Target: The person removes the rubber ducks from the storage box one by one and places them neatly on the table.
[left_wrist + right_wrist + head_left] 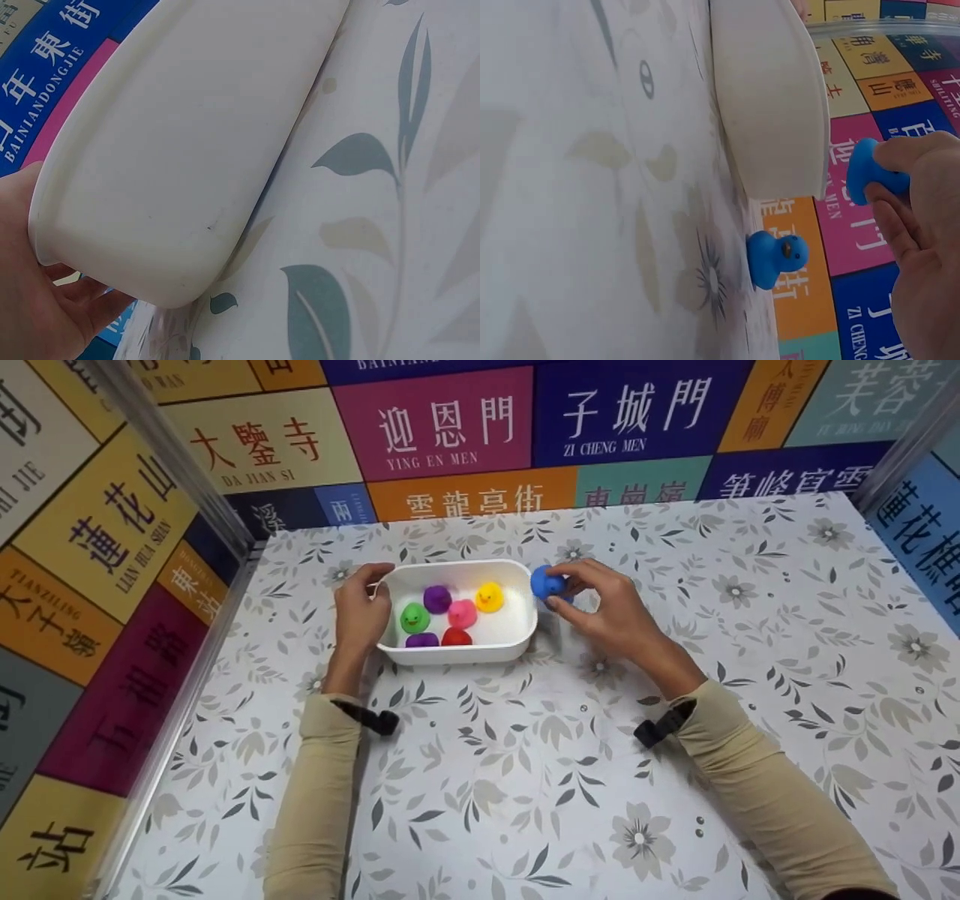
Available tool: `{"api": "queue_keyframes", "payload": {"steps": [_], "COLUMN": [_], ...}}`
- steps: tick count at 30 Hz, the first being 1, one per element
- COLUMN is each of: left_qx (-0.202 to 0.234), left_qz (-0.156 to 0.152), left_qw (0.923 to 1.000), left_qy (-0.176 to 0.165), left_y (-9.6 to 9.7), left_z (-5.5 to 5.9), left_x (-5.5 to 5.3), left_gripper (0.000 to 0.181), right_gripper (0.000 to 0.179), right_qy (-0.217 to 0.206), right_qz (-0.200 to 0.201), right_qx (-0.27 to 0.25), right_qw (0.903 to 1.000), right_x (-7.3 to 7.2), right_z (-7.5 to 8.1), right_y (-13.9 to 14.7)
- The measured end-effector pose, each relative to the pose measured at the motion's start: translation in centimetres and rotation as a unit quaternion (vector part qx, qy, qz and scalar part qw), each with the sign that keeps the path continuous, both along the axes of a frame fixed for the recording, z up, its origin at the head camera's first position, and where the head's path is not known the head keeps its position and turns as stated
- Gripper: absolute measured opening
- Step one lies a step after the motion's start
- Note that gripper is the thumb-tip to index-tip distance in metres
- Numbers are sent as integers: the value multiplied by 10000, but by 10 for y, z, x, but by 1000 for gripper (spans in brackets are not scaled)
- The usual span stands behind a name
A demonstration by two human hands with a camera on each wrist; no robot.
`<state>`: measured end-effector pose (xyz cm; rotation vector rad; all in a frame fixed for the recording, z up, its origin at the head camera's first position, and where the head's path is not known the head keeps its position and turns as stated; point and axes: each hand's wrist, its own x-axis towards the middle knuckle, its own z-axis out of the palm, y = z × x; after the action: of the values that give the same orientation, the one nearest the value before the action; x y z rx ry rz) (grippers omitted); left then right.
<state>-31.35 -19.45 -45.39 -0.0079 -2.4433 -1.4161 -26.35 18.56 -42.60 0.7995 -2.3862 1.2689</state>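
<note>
A white rectangular tub stands on the table with several small rubber ducks in it. Green, yellow and pink ducks show inside, along with purple and red pieces partly behind the near wall. My left hand grips the tub's left end, thumb by the rim, as the left wrist view also shows. Just beyond the right end, my right hand pinches a blue rubber duck between thumb and fingers at rim height. A second blue duck sits on the table below it, hidden in the head view.
A white cloth with grey flowers and leaves covers the table. Coloured panels with Chinese lettering rise along its back edge, and more panels line the left side.
</note>
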Motion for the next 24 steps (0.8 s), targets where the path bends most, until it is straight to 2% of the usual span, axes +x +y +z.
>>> {"api": "queue_keyframes", "payload": {"steps": [4, 9, 17, 24], "left_qx": [-44, -111, -80, -114], "left_qz": [-15, 69, 26, 29], "left_qw": [10000, 9999, 9999, 9999], "left_qy": [63, -66, -72, 15], "left_y": [1, 0, -2, 0], "left_z": [0, 1, 2, 0], "left_x": [-1, 0, 1, 0], "left_gripper": [35, 36, 37, 35], "right_gripper": [38, 37, 39, 38], "right_qy": [164, 284, -33, -474], "right_qz": [-263, -477, -844, -999], "right_qx": [-21, 29, 279, 507], "right_qw": [9995, 9985, 9960, 9926], "right_x": [-5, -9, -19, -24], "right_z": [4, 6, -2, -12], "right_y": [12, 20, 31, 41]}}
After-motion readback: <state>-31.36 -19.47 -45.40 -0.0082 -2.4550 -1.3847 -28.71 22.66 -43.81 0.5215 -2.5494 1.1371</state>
